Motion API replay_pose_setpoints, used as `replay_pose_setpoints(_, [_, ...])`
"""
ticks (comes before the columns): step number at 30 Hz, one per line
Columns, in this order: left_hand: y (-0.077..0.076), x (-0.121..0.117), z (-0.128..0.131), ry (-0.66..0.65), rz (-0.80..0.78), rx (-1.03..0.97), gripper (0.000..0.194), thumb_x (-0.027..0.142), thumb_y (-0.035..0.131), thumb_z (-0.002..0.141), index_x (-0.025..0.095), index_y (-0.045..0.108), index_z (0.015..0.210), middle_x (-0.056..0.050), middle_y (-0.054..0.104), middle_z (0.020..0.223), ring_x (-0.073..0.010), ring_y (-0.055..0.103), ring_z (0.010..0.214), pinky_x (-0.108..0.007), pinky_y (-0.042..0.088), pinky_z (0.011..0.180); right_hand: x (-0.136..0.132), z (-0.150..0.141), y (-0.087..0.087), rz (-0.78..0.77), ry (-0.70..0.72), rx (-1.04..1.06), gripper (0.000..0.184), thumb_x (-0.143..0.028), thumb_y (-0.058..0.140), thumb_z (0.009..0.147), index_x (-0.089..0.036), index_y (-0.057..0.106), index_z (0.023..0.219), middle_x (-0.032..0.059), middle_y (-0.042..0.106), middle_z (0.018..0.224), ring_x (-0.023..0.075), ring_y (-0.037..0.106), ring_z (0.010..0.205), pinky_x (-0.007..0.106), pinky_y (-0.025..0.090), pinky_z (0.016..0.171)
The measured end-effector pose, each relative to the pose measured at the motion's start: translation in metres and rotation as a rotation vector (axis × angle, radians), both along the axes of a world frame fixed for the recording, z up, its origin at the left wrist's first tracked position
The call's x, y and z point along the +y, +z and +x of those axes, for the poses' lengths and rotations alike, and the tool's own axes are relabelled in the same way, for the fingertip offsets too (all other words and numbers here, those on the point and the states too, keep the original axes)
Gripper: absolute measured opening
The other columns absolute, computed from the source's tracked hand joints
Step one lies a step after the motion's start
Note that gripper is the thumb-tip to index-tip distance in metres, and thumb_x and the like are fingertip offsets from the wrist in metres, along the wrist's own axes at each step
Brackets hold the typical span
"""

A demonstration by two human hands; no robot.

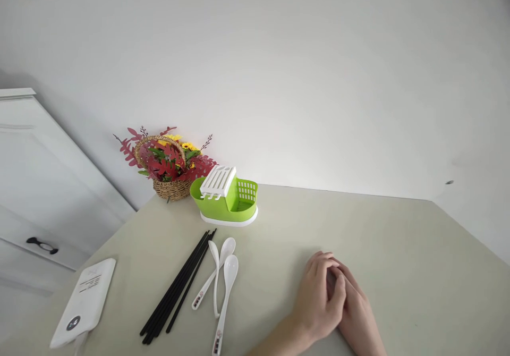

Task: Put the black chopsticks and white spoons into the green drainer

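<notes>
My left hand (319, 298) and my right hand (356, 305) rest clasped on the table. The left fingers curl over the right hand, whose fingers are mostly hidden; no object shows between them. To their left lie three white spoons: a long one (226, 303) nearest me, one slanting behind it (213, 274), and a thin one seen edge-on (216, 279) crossing it. Several black chopsticks (179, 287) lie in a loose bundle beyond the spoons. Behind these stands a green utensil holder (215, 210) with a white slotted top and small hooks. Neither hand touches any of these.
A wicker basket (173, 188) of red and yellow artificial flowers stands at the back left, beside the holder. A white power bank (85, 300) with a cable lies at the left table edge. A white cabinet (51, 186) is beyond it; a wall (319, 79) borders the back.
</notes>
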State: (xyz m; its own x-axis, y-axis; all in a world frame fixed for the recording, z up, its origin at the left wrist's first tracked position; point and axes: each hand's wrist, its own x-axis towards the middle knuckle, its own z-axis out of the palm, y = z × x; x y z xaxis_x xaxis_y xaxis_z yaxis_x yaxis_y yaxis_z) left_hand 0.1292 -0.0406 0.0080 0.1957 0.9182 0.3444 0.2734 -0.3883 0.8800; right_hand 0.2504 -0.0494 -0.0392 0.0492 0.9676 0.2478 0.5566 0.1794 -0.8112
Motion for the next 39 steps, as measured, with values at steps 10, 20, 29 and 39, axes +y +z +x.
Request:
replay_pose_setpoints(10, [0.005,0.005,-0.016,0.035,-0.170,-0.168,0.027,0.031,0.047,0.105,0.023,0.067,0.121,-0.009,0.067,0.139,-0.0235,0.062,0.132,-0.045,0.051,0.113,-0.003,-0.007,0.017,-0.010,0.046,0.076,0.042,-0.039,0.051,0.098,-0.029,0.066,0.135,0.0073,0.058,0.149,0.0268,0.061,0.131,0.040,0.057,0.102])
replay_pose_setpoints(20, [0.006,0.003,-0.008,0.096,-0.077,-0.043,0.026,0.031,0.047,0.105,0.024,0.067,0.119,-0.009,0.070,0.133,-0.0227,0.065,0.125,-0.044,0.051,0.112,-0.005,-0.005,0.014,-0.016,0.061,0.073,0.042,-0.034,0.047,0.098,-0.026,0.065,0.135,0.0082,0.057,0.148,0.0268,0.061,0.131,0.038,0.057,0.100])
replay_pose_setpoints(29, [0.002,0.002,-0.008,0.096,-0.048,-0.020,0.025,0.031,0.047,0.105,0.024,0.066,0.119,-0.008,0.071,0.129,-0.0227,0.065,0.125,-0.044,0.051,0.111,-0.004,-0.006,0.010,-0.027,0.050,0.080,0.043,-0.036,0.047,0.098,-0.026,0.064,0.135,0.0080,0.057,0.148,0.0267,0.062,0.129,0.038,0.057,0.097])
replay_pose_setpoints(39, [-0.001,-0.003,-0.009,0.106,-0.063,0.034,0.025,0.026,0.049,0.102,0.024,0.063,0.122,-0.008,0.070,0.129,-0.0228,0.064,0.124,-0.045,0.049,0.112,-0.003,-0.005,0.010,-0.035,0.050,0.094,0.039,-0.036,0.046,0.096,-0.025,0.067,0.128,0.0067,0.061,0.142,0.0252,0.064,0.123,0.038,0.057,0.096])
